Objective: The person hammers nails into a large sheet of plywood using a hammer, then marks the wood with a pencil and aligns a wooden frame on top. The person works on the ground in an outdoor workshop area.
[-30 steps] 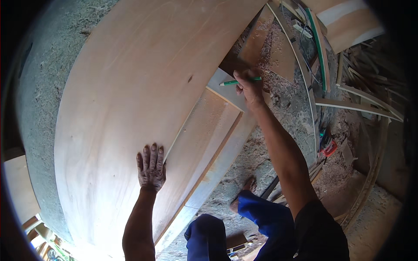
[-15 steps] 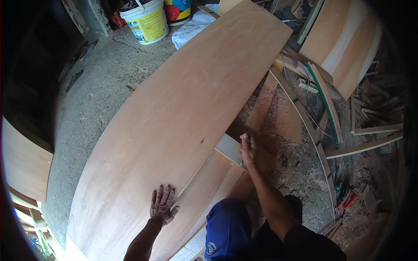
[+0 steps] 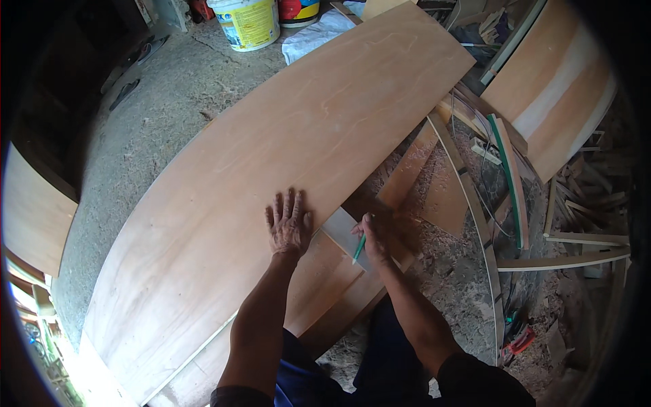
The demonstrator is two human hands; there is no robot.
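Observation:
A large plywood sheet (image 3: 271,156) lies flat across the floor, running from lower left to upper right. My left hand (image 3: 288,224) rests palm down on it near its right edge, fingers spread. My right hand (image 3: 373,239) holds a green pencil (image 3: 359,249), its tip on a small grey-white offcut (image 3: 344,230) beside the sheet's edge. Narrower plywood boards (image 3: 325,285) lie under the offcut and beneath the big sheet. My knees in blue trousers (image 3: 380,353) are below.
A yellow and white bucket (image 3: 247,24) and a white cloth (image 3: 319,34) stand at the top. More plywood panels (image 3: 549,102), thin wood strips (image 3: 563,261), a green strip (image 3: 508,176) and sawdust cover the right side. A red-handled tool (image 3: 519,341) lies at lower right.
My head has turned, so the sheet's far end and the buckets came into view. My left hand slid up the sheet toward the right hand, which drew back to the small offcut.

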